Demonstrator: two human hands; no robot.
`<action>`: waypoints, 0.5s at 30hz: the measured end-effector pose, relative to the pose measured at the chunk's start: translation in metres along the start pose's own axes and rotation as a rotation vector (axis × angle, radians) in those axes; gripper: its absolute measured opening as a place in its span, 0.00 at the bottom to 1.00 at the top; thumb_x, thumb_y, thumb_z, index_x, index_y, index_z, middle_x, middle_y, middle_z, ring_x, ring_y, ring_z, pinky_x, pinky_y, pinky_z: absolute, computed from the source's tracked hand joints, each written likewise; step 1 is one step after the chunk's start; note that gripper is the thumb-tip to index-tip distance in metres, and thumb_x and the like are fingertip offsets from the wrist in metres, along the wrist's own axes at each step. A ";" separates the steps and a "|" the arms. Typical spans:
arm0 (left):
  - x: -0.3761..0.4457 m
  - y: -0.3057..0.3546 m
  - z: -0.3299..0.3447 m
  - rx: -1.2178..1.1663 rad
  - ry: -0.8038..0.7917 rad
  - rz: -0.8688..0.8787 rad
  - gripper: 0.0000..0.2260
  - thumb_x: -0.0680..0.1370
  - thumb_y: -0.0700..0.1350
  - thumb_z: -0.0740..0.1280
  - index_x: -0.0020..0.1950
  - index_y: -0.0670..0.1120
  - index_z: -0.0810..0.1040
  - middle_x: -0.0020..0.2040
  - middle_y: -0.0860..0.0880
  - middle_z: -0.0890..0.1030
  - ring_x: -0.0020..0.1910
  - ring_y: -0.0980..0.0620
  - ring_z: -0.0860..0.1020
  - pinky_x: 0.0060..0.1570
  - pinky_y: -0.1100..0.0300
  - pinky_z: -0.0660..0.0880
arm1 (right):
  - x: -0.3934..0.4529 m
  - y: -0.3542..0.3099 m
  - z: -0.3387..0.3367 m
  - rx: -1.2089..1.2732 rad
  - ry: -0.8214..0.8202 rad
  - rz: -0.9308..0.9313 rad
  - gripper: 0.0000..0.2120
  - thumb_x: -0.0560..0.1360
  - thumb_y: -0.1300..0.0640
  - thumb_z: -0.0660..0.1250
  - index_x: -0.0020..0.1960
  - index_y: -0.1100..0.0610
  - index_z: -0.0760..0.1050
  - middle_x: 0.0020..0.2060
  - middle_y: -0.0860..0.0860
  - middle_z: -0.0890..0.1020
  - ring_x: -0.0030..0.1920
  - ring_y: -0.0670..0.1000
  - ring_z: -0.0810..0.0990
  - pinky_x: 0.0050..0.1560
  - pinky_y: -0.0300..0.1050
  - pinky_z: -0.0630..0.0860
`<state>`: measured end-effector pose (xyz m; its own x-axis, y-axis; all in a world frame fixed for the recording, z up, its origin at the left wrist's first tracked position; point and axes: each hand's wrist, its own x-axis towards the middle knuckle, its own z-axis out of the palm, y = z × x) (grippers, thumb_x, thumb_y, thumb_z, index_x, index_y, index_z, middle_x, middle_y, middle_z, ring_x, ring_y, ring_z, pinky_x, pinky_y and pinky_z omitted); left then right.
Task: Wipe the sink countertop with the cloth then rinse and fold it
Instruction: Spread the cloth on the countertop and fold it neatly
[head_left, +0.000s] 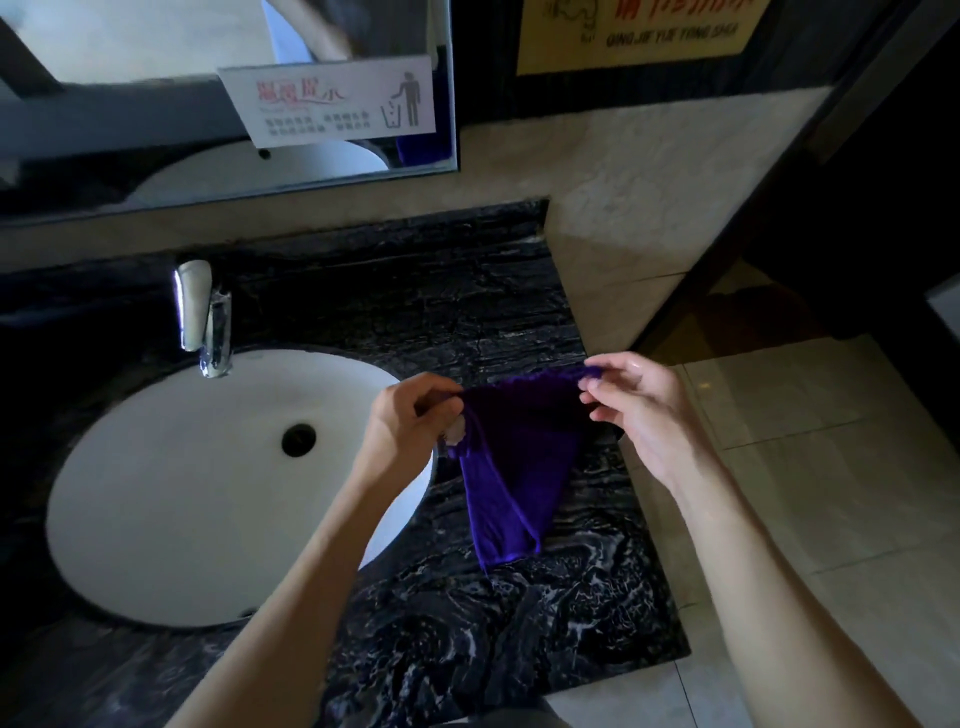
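Note:
A purple cloth (511, 467) hangs stretched between my two hands above the black marble countertop (467, 322), just right of the white oval sink (208, 493). My left hand (410, 415) pinches the cloth's upper left corner over the sink's right rim. My right hand (639, 400) pinches the upper right corner between thumb and fingertips. The cloth's lower end droops down to a point near the counter surface; whether it touches is unclear.
A chrome faucet (205, 317) stands behind the sink at the left. A mirror (156, 104) with a white notice (332, 104) hangs on the wall. The counter ends at the right edge, beyond which lies a tiled floor (831, 467). A beige wall (649, 208) borders the counter's back right.

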<state>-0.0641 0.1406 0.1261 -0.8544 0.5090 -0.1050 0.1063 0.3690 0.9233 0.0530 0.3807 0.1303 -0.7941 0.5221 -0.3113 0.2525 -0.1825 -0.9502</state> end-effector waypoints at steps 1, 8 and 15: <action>0.005 0.002 -0.003 -0.006 -0.018 0.003 0.05 0.77 0.31 0.69 0.47 0.39 0.82 0.30 0.48 0.82 0.29 0.50 0.79 0.37 0.53 0.77 | 0.005 0.000 0.002 -0.046 0.017 -0.025 0.08 0.78 0.69 0.68 0.52 0.59 0.81 0.40 0.56 0.83 0.39 0.49 0.82 0.35 0.38 0.79; 0.037 0.002 -0.021 0.147 -0.196 -0.026 0.13 0.73 0.29 0.72 0.48 0.47 0.82 0.36 0.54 0.85 0.35 0.61 0.81 0.40 0.67 0.77 | 0.051 -0.006 0.012 -0.228 0.067 -0.069 0.10 0.82 0.61 0.66 0.41 0.54 0.78 0.35 0.49 0.76 0.38 0.47 0.76 0.36 0.41 0.77; 0.125 -0.009 -0.026 0.184 0.145 -0.014 0.11 0.73 0.32 0.73 0.49 0.48 0.84 0.43 0.50 0.84 0.40 0.56 0.80 0.45 0.68 0.75 | 0.133 -0.018 0.047 -0.257 0.178 -0.012 0.04 0.83 0.62 0.64 0.50 0.58 0.76 0.39 0.51 0.77 0.33 0.48 0.78 0.36 0.44 0.81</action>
<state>-0.1849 0.1810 0.1142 -0.9193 0.3903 -0.0506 0.1734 0.5172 0.8381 -0.0833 0.4142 0.1060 -0.6941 0.6647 -0.2762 0.3935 0.0290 -0.9189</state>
